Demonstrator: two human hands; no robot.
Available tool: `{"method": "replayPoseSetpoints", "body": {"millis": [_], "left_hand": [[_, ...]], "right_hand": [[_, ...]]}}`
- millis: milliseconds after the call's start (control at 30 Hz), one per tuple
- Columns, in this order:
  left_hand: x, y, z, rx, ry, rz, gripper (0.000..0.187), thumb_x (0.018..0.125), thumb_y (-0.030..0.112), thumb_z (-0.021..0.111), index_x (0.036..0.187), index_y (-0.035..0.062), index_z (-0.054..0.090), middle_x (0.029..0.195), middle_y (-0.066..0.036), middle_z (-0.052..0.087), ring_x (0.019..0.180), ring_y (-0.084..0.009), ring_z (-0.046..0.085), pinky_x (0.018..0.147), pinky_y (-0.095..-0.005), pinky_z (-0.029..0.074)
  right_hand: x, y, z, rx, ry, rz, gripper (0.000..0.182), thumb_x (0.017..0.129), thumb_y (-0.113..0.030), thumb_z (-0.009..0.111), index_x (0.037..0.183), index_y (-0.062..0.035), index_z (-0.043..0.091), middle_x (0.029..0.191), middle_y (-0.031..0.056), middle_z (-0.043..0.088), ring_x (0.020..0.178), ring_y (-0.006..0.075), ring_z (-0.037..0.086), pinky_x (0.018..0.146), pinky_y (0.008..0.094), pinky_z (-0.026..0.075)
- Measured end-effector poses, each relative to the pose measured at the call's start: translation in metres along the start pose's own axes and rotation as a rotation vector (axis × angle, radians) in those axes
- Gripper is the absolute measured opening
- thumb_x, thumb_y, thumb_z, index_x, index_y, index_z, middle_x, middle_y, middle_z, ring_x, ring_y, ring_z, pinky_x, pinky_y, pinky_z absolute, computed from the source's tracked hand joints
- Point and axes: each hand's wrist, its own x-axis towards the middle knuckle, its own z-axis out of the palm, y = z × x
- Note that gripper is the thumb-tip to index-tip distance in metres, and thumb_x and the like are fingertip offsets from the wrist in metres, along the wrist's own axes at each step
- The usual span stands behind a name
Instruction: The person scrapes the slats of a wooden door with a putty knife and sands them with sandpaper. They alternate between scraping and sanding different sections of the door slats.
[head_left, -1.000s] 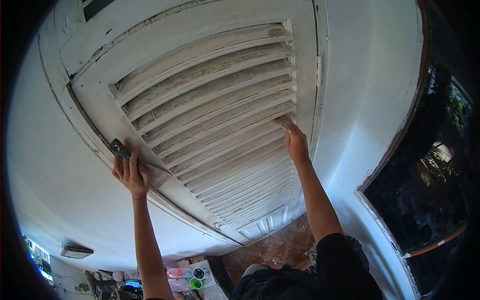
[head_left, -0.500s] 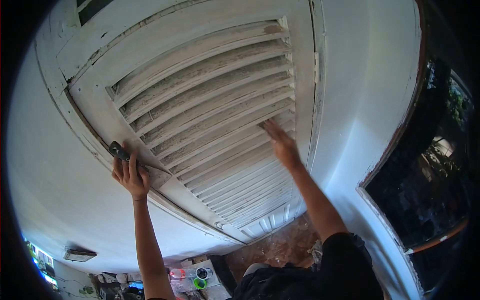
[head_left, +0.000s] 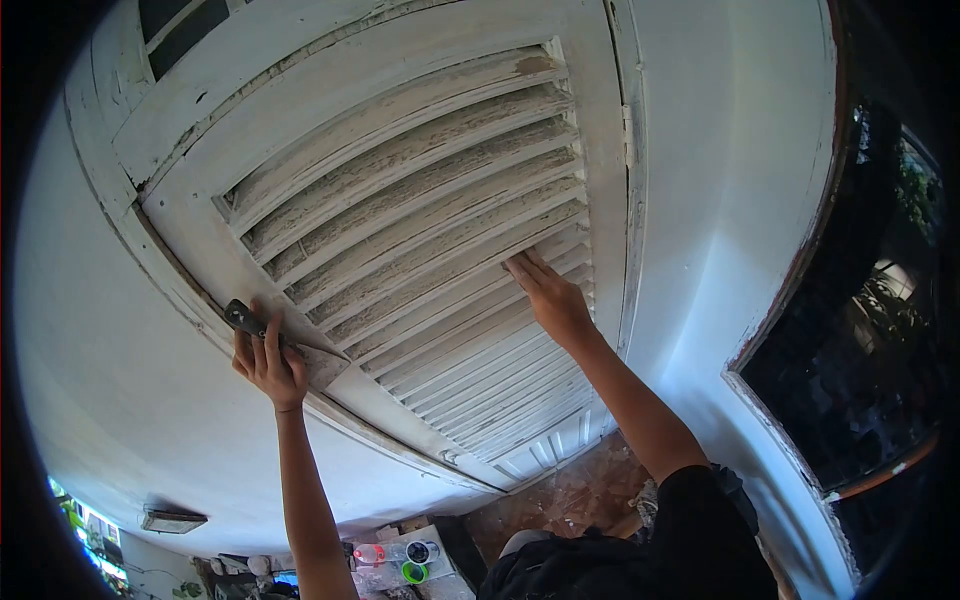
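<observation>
The white louvred door (head_left: 600, 60) fills the middle of my view, its paint worn and stained, with horizontal slats (head_left: 420, 170) running across it. The upper slats look wider and grimier, with brownish marks; farther down they look narrower and paler. To the right I see a dark glass pane (head_left: 840, 370) in a chipped frame, and beyond the door's lower end a reddish-brown tiled floor (head_left: 575, 495).

At the bottom of my view, a desk (head_left: 440, 587) carries a few small items, partly hidden by my left forearm.

My right hand (head_left: 556, 303) reaches up to the slats, its fingers close together and extended, the tips at the edge of one slat near the middle of the door. I cannot tell whether anything thin is pinched under them.

My left hand (head_left: 272, 370) is at the left edge of the door, its fingers closed around the dark handle of a scraper (head_left: 243, 317). The handle points up and to the left; the blade lies flat along the door's side rail, its tip just beside the slat ends.

On the desk, a clear bottle with a red part (head_left: 370, 553) lies near a dark-mouthed cup (head_left: 420, 552) and a bright green cup (head_left: 414, 572).
</observation>
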Motion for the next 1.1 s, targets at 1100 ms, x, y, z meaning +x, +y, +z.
{"method": "replayPoseSetpoints", "body": {"millis": [1100], "left_hand": [[0.001, 0.001, 0.001, -0.001, 0.035, 0.014, 0.044, 0.085, 0.021, 0.042, 0.123, 0.0154, 0.063, 0.138, -0.01, 0.055, 0.13, -0.0335, 0.044, 0.1, -0.04, 0.028]], "right_hand": [[-0.012, 0.027, 0.026, 0.303, 0.255, 0.159, 0.051, 0.082, 0.014, 0.051, 0.125, -0.0109, 0.059, 0.136, 0.013, 0.054, 0.124, 0.0297, 0.053, 0.102, 0.0379, 0.048]]}}
